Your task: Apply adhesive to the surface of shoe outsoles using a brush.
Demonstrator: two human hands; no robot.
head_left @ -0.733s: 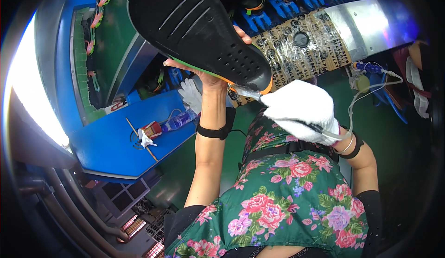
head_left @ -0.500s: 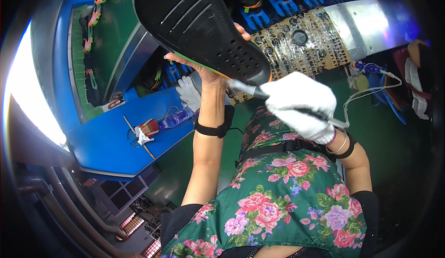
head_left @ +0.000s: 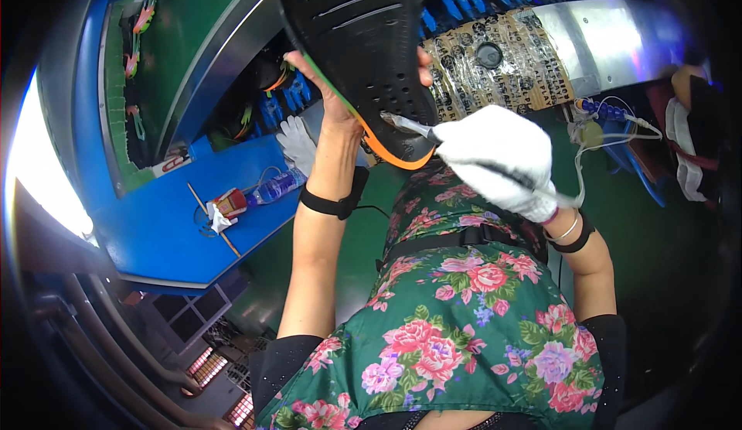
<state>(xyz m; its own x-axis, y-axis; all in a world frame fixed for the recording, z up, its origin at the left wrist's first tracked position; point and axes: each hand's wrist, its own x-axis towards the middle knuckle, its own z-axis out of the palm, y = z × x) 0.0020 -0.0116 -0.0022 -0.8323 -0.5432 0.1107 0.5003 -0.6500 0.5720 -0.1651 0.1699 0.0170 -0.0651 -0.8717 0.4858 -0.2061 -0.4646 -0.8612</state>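
A shoe [head_left: 352, 55] is held with its black underside facing me; that face has long slots, a cluster of small holes and an orange edge at the near end. My bare left hand [head_left: 338, 109] grips it from beneath, thumb along the left edge and fingertips showing past the right edge. In a white knitted glove, my right hand [head_left: 495, 159] is closed round a slim brush [head_left: 410, 125]. Its pale, glossy tip lies against the underside beside the holes. Most of the brush's handle is hidden by the glove.
A blue table [head_left: 166, 233] at left bears a white glove [head_left: 296, 145], a purple-tinted bottle [head_left: 274, 188], a red container [head_left: 229, 200] and a thin stick. Behind the shoe runs a metal ledge [head_left: 610, 43] partly covered in taped cardboard [head_left: 502, 82]. A pale hose [head_left: 578, 175] hangs at right.
The shoe has turned more upright, and its near end has come lower. The brush tip has moved from beside the shoe's left edge onto the underside near the holes.
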